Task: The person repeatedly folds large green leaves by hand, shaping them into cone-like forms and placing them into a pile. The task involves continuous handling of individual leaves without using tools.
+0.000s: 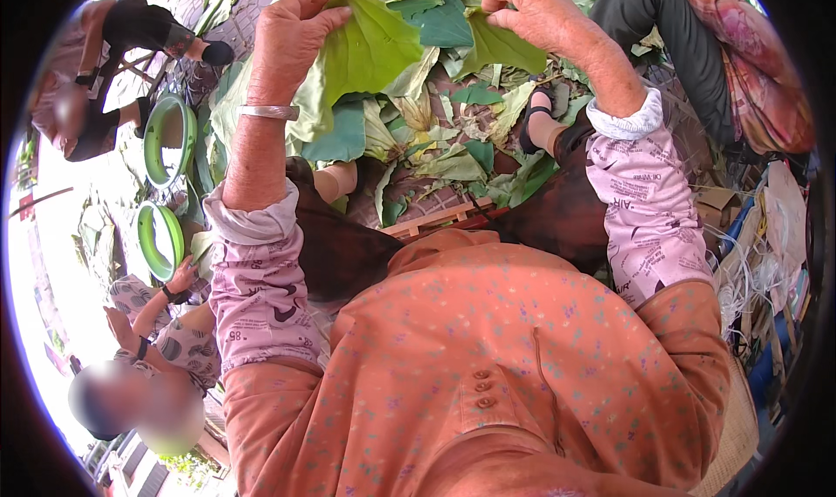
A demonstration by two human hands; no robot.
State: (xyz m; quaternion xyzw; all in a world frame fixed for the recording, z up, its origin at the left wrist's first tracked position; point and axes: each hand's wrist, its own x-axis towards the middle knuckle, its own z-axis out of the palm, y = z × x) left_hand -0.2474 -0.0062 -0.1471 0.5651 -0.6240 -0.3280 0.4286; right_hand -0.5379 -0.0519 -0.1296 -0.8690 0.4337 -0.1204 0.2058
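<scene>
My left hand [297, 37] pinches the edge of a large bright green leaf [375, 46], probably a lotus leaf, between thumb and fingers. The leaf hangs in folds, its paler underside showing at the left. At the upper right, my right hand [532, 17] grips another bright green stretch of leaf [503, 50]. I cannot tell whether both hands hold one leaf. Between the hands lies a darker blue-green leaf [444, 17]. Below them, more green and yellowed leaves [450, 161] litter the brick paving around my feet.
Two green plastic ring-shaped rims [151, 138] stand at the left. Beside the lower one, a person's hand [183, 276] touches a leaf. Another person sits at the upper left. A person's dark-trousered leg [692, 46] is close at the right, above tangled pale string [738, 294]. Wooden slats [431, 221] lie between my knees.
</scene>
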